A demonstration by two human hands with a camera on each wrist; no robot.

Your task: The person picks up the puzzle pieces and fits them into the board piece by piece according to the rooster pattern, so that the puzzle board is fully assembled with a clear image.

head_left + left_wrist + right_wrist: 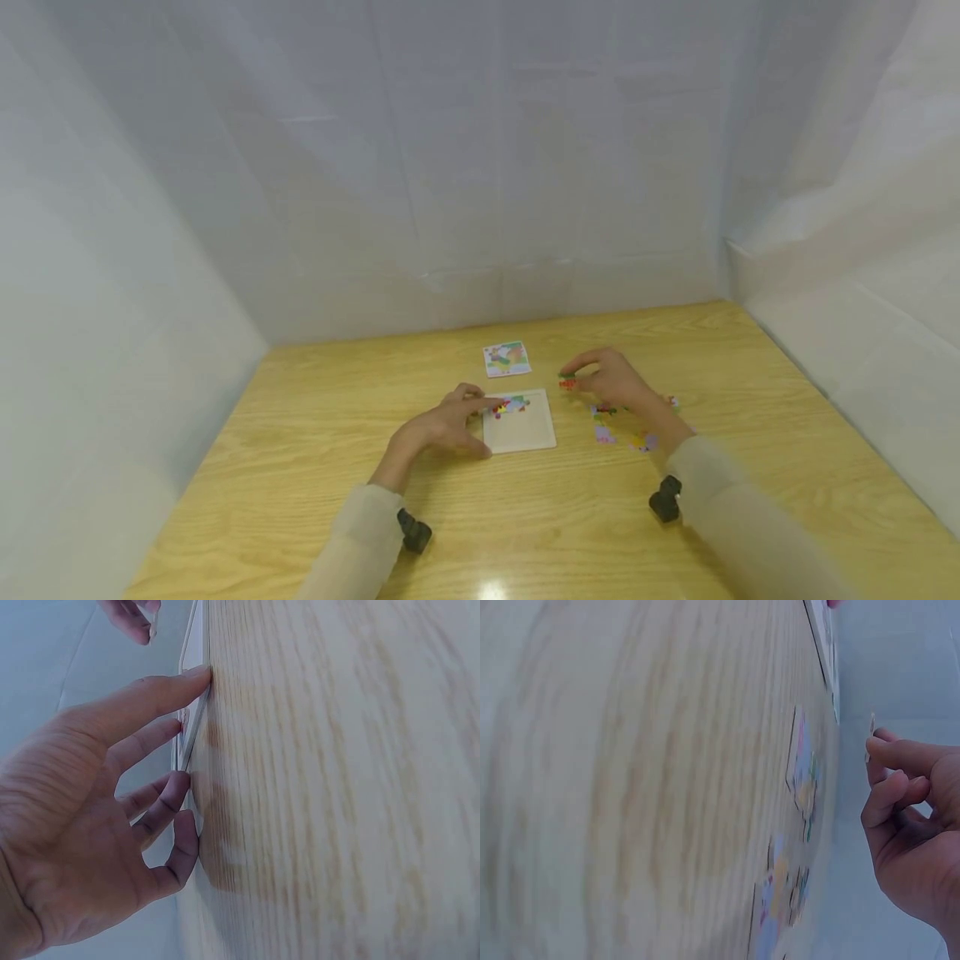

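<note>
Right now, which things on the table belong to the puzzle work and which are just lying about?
In use:
puzzle board, steadied by left hand
red piece, pinched by right hand
loose pieces

Lying about:
picture card, possibly a reference
wooden table

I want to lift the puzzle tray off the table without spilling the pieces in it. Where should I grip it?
Probably pinch the puzzle tray by its bare near edge, coming from the near side. It lies flat and thin on the table; the pieces sit along its far edge, where the left hand rests.
</note>
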